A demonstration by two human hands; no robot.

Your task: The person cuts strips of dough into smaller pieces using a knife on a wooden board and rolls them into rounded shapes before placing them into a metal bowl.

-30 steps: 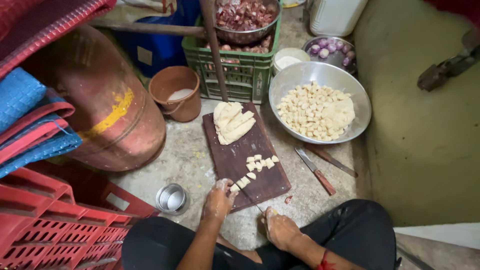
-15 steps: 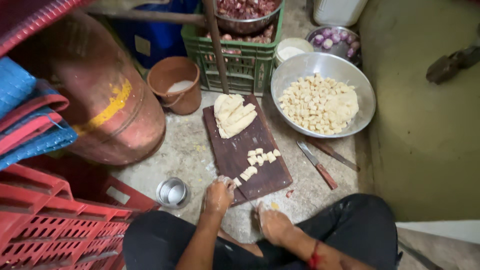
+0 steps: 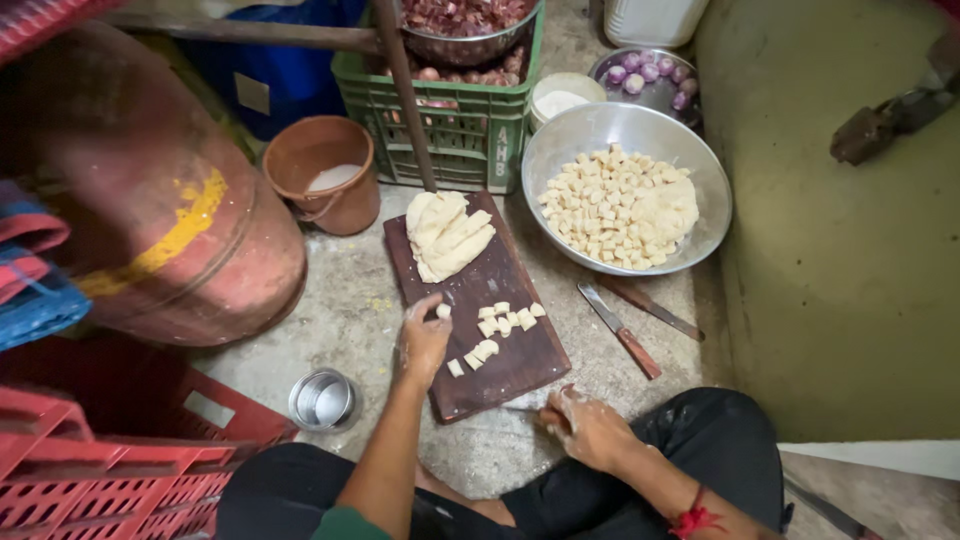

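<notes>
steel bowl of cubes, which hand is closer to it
Right. The right hand is below the steel bowl, past the two knives. The left hand rests farther over on the cutting board.

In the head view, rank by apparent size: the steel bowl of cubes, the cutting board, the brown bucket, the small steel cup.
1. steel bowl
2. cutting board, close to the bowl, so unsure
3. brown bucket
4. small steel cup
</notes>
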